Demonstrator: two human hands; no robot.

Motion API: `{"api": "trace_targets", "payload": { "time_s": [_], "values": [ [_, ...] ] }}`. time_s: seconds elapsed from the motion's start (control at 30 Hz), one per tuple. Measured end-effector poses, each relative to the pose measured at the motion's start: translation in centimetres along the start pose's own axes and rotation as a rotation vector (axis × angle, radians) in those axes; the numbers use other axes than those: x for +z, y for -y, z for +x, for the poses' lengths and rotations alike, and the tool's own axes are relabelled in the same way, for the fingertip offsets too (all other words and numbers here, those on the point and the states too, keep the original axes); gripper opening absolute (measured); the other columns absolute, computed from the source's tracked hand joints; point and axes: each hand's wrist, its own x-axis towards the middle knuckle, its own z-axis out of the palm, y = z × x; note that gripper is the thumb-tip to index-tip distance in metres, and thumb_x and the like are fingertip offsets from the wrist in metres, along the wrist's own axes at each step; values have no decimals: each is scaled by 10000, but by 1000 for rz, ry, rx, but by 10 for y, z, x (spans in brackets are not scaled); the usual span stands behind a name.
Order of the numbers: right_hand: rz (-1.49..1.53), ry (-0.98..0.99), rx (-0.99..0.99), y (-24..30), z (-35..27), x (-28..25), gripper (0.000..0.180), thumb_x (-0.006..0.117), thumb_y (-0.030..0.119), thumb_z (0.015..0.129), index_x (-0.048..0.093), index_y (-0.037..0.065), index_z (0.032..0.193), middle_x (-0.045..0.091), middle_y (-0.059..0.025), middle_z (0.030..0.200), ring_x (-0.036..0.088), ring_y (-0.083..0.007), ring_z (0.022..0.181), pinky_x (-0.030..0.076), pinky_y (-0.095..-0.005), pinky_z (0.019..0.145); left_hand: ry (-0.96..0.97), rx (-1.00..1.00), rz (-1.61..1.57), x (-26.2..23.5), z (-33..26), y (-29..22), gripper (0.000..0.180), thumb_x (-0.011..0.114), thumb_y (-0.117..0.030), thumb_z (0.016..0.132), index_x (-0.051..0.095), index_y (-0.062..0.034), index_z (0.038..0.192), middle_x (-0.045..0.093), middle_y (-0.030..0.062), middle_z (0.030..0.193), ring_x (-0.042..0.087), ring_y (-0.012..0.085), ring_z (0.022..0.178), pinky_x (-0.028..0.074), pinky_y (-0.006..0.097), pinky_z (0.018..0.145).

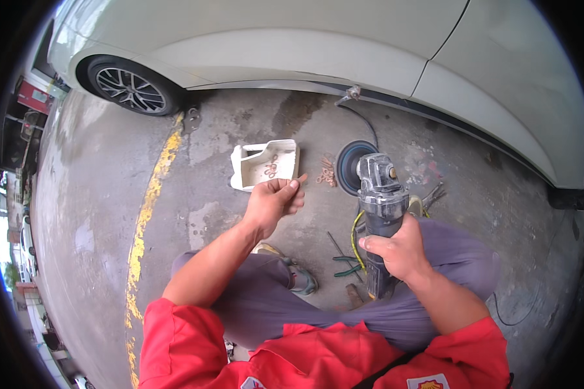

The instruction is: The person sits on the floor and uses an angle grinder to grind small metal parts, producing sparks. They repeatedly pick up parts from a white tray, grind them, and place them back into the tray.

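Right hand point(396, 249) wrapped tight around a grey grinder point(379, 214), blue disc point(352, 167) facing the floor. Left hand point(276, 201) pinching a small copper ring point(302, 177) in closed fingers. Just past it, a white tray point(266, 163) on the concrete floor point(227, 220), more copper rings point(326, 174) beside. Farthest off, a white car point(344, 45).

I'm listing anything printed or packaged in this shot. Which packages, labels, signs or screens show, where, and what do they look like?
Chest badge: bottom edge, on the red shirt, white patch with red and yellow emblem.
Cut-open white plastic container: on the concrete ahead of the left hand, holding small coppery rings.
No screens.
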Motion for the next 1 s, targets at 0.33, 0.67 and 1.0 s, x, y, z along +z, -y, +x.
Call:
{"api": "trace_targets", "payload": {
  "time_s": [0.33, 0.67, 1.0],
  "values": [
    [-100, 196, -64, -13, -15, 12, 344, 805, 1, 721, 647, 3, 1026, 687, -44, 893, 649, -130, 781, 540, -310, 723, 25, 127, -93, -6, -83, 33, 223, 571, -255, 1081, 600, -73, 955, 602, 13, 705, 535, 110, 558, 405, 244, 493],
    [-150, 225, -46, -11, -12, 17, 407, 847, 45, 698, 638, 1, 1044, 685, -42, 893, 632, -133, 787, 531, -315, 743, 139, -36, -197, -1, -70, 33, 251, 523, -281, 1095, 515, -118, 904, 441, -34, 635, 370, 87, 495, 297, 241, 452],
    [-168, 249, -26, -12, 3, 16, 538, 865, 193, 670, 635, -26, 1104, 707, -106, 971, 666, -202, 876, 539, -350, 839, 188, -84, -212, -10, -61, 24, 252, 524, -268, 1093, 507, -127, 884, 359, -59, 616, 315, 70, 495, 251, 235, 445]
  ]
}}
